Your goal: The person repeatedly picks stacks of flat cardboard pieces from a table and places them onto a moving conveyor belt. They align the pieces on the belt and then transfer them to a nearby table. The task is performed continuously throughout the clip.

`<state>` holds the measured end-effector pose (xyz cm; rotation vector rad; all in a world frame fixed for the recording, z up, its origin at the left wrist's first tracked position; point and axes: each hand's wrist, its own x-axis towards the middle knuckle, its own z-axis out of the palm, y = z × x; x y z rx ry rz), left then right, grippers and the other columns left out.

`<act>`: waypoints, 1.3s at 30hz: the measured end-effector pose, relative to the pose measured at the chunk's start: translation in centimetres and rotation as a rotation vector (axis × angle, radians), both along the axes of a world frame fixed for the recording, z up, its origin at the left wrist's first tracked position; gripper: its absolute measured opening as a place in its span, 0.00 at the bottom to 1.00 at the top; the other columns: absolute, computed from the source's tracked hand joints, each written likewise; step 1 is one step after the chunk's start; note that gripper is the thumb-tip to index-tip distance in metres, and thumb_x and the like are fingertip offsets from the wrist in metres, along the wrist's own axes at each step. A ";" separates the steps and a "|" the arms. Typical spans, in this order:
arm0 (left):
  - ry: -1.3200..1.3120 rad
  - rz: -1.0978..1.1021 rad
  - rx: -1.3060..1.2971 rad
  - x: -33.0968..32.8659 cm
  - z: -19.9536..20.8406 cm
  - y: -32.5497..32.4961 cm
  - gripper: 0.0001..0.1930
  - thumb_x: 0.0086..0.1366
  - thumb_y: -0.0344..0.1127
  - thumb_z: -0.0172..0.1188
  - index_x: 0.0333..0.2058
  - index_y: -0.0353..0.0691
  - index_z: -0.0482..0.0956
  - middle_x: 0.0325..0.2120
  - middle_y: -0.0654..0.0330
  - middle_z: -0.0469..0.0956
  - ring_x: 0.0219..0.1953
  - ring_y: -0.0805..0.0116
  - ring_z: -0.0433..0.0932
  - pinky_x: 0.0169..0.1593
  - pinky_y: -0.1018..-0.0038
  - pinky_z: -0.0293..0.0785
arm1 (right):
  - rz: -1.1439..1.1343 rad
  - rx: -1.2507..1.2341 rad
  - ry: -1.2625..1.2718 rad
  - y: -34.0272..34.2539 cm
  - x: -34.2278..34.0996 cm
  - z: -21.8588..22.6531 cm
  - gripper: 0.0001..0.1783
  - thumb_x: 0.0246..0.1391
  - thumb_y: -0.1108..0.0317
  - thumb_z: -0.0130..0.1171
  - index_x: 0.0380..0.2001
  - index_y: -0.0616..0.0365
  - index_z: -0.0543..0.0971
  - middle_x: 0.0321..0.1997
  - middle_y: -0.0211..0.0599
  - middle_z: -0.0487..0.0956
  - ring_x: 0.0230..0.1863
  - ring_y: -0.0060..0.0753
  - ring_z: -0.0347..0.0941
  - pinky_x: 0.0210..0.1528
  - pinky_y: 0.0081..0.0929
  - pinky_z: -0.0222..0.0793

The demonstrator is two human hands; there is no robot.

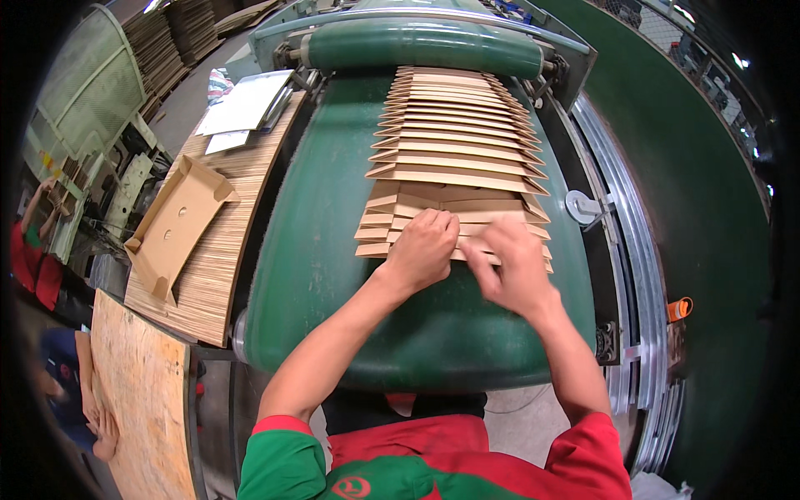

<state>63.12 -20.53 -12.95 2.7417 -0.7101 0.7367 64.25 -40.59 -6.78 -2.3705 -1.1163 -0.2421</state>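
Note:
A long row of brown folded cardboard trays (467, 133) lies overlapped on the green conveyor belt (317, 250). At the near end of the row, a few trays (375, 233) sit slightly apart from the rest. My left hand (423, 248) is closed over the front edge of these nearest trays, fingers curled round the cardboard. Just right of it, my right hand (515, 265) is bent at the same front edge, its fingers curled inward and partly smeared by motion. What lies under the right fingertips is hidden.
Left of the belt, a single cardboard tray (179, 221) and white sheets (244, 104) rest on a board-topped table (212, 258). A green roller (425, 46) spans the belt's far end. Metal rails (625, 225) run along the right. Two other people are at the far left.

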 end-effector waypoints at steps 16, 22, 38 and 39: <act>0.025 0.054 -0.008 -3.2 -1.1 -1.4 0.17 0.49 0.23 0.62 0.41 0.25 0.81 0.37 0.46 0.79 0.44 0.50 0.80 0.62 0.57 0.76 | -0.245 -0.273 -0.162 4.6 7.4 -1.0 0.47 0.70 0.36 0.51 0.70 0.73 0.62 0.20 0.51 0.82 0.23 0.60 0.80 0.29 0.55 0.75; 0.013 0.060 -0.024 -3.3 -0.7 -1.5 0.18 0.48 0.23 0.63 0.41 0.25 0.81 0.36 0.47 0.79 0.44 0.51 0.80 0.63 0.57 0.75 | -0.321 -0.235 -0.106 5.2 7.7 -0.3 0.54 0.68 0.31 0.51 0.73 0.75 0.60 0.24 0.57 0.83 0.28 0.64 0.82 0.34 0.56 0.77; 0.104 0.059 -0.054 -7.4 1.1 -2.3 0.28 0.45 0.24 0.65 0.50 0.23 0.79 0.44 0.43 0.80 0.51 0.48 0.79 0.63 0.61 0.75 | -0.112 -0.228 -0.448 6.0 9.8 0.9 0.40 0.55 0.31 0.67 0.21 0.66 0.86 0.51 0.53 0.80 0.57 0.55 0.71 0.58 0.56 0.67; 0.090 0.064 -0.044 -7.8 1.3 -2.4 0.28 0.45 0.24 0.65 0.50 0.23 0.79 0.45 0.43 0.80 0.52 0.47 0.79 0.64 0.60 0.75 | -0.056 -0.198 -0.278 5.8 10.3 1.0 0.40 0.55 0.32 0.68 0.21 0.67 0.83 0.45 0.53 0.80 0.51 0.56 0.74 0.55 0.53 0.69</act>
